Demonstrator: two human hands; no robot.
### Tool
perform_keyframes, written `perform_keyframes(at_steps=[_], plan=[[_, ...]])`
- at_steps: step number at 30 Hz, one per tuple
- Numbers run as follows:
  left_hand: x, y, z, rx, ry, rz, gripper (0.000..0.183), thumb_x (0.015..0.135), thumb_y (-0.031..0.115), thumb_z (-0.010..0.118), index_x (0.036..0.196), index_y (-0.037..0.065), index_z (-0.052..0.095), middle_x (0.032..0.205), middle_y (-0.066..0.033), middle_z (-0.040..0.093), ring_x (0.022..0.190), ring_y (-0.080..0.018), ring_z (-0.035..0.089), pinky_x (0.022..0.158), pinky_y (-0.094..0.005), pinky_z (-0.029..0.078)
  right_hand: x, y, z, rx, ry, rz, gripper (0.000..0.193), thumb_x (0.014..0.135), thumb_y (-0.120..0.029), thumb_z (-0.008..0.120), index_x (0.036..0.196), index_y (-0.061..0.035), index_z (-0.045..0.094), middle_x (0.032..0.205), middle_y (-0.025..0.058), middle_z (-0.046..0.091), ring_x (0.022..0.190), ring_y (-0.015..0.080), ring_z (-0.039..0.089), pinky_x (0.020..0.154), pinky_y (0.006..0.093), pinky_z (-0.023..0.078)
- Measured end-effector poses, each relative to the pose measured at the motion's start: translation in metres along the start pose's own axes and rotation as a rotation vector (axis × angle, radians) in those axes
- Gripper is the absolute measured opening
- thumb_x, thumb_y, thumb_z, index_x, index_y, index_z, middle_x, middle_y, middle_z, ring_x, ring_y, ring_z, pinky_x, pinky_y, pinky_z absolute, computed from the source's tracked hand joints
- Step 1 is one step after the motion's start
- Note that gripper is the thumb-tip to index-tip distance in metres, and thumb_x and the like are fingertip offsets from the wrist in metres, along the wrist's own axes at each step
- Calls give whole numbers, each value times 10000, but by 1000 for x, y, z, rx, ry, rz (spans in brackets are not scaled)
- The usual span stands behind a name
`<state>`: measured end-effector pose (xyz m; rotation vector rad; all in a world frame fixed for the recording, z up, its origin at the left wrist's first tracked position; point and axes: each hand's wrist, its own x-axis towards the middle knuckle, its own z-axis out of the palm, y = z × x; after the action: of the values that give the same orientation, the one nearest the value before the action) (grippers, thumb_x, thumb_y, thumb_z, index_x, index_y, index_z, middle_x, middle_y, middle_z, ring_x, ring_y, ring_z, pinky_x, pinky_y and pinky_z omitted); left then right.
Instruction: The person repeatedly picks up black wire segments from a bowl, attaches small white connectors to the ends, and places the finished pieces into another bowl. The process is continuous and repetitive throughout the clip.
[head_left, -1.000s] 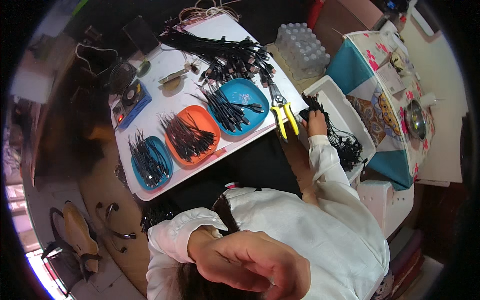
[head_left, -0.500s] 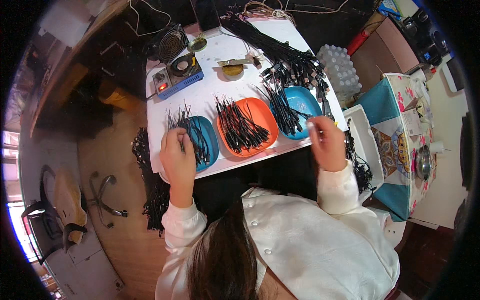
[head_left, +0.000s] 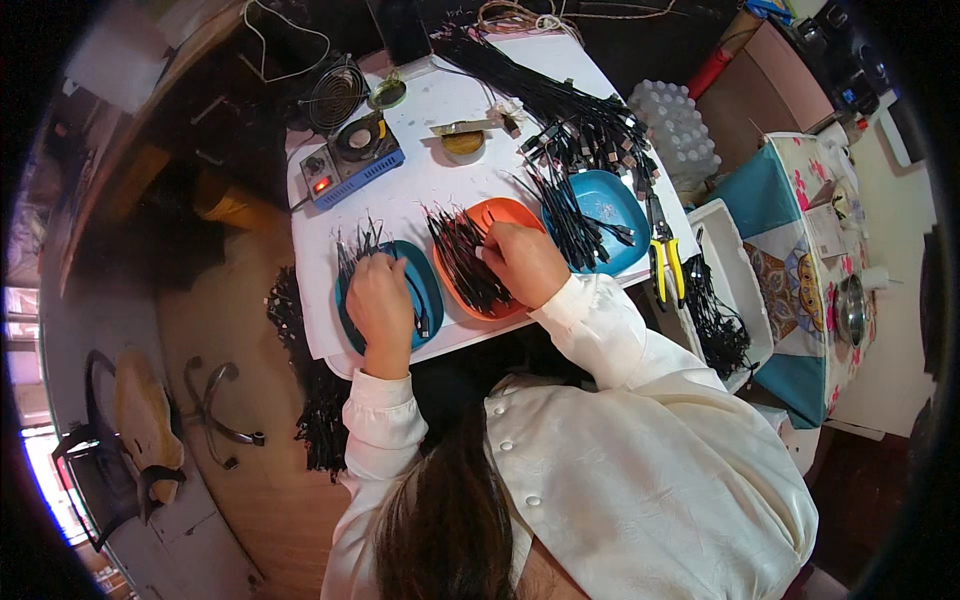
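Hands, two: left hand and right hand, fingers curled; whether either grips anything cannot be told. Shallow rounded trays, three, each holding thin black cables: one blue tray lies under the left, one orange tray under the right, a second blue tray just right of that hand. Farther right: yellow-handled pliers, one; white box of black cables, one.

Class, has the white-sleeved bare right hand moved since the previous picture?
Yes: the right hand has moved left, from right of the square orange plastic tray to over its right side.
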<state>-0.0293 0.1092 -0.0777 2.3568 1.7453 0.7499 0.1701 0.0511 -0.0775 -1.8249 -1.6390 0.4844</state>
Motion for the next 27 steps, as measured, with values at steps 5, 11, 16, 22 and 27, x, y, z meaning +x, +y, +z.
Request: perform_keyframes(at_steps=[5, 11, 16, 22, 27], plan=[[1, -3, -6, -208, 25, -75, 159, 858, 143, 660, 827, -11, 639, 805, -163, 630, 706, -349, 598, 643, -423, 468, -5, 1, -9, 139, 146, -106, 113, 823, -61, 676, 889, -17, 596, 815, 166, 630, 736, 362, 629, 647, 401, 503], [-1, -4, -16, -463, 140, -187, 172, 876, 136, 664, 852, -33, 643, 771, -143, 615, 660, -255, 592, 619, -341, 459, -3, -5, -20, 175, 172, -208, 116, 827, -31, 667, 924, -24, 604, 816, 162, 626, 733, 348, 632, 637, 375, 504], [-1, 11, -32, -995, 230, -136, 136, 958, 75, 593, 950, -61, 592, 830, -57, 618, 681, -127, 620, 630, -232, 501, 10, -12, -36, 252, 74, -200, 101, 879, -70, 644, 960, -19, 611, 837, 172, 641, 732, 315, 648, 642, 340, 509], [-19, 37, -61, -1395, 50, -348, 154, 974, 90, 570, 1025, -50, 609, 843, -97, 663, 591, -97, 538, 494, -202, 374, 8, -32, -50, 892, -335, -49, 157, 976, -123, 568, 887, 6, 563, 692, -20, 551, 618, 52, 519, 568, 223, 441], [-40, 59, -77, -1608, -58, -384, 158, 960, 70, 586, 1055, -50, 628, 878, -98, 664, 611, -80, 493, 536, -203, 371, -37, -60, -45, 967, -327, -68, 85, 965, -95, 585, 974, -24, 540, 801, -1, 594, 718, 47, 553, 630, 210, 454]])
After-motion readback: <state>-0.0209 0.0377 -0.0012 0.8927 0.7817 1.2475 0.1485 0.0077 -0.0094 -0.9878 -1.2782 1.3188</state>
